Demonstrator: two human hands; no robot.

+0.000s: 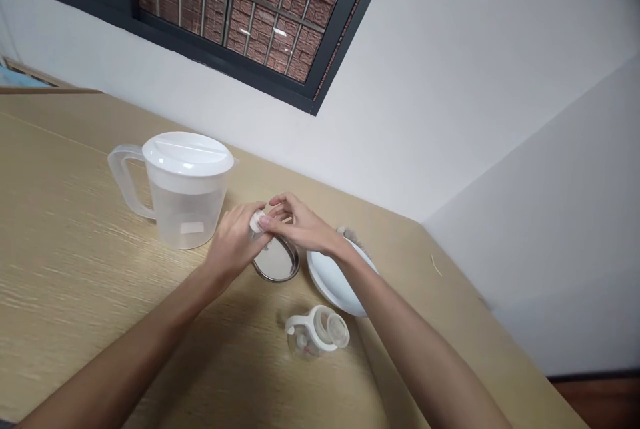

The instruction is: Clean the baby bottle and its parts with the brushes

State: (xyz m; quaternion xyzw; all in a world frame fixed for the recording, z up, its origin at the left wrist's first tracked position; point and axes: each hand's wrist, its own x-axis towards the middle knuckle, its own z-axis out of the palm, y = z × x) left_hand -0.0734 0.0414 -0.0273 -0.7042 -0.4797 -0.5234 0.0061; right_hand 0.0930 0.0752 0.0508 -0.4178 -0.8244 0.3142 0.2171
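Observation:
My left hand point(233, 239) is wrapped around a small clear bottle with a white cap point(257, 221), most of it hidden by the fingers. From the other side my right hand point(303, 224) reaches in, its thumb pressed to the cap and its fingers curled nearby. Just under both hands stands a metal-rimmed round dish point(275, 276) with a pale, whitish inside. A small clear jar with a white handle and a flipped-open lid point(320, 332) stands nearer to me.
To the left stands a translucent pitcher with a white lid point(187, 196). A pale blue-white plate or bowl point(335, 280) lies partly under my right forearm, with something greyish and fuzzy point(353, 236) behind it. A wall and a barred window border the wooden table point(75, 229).

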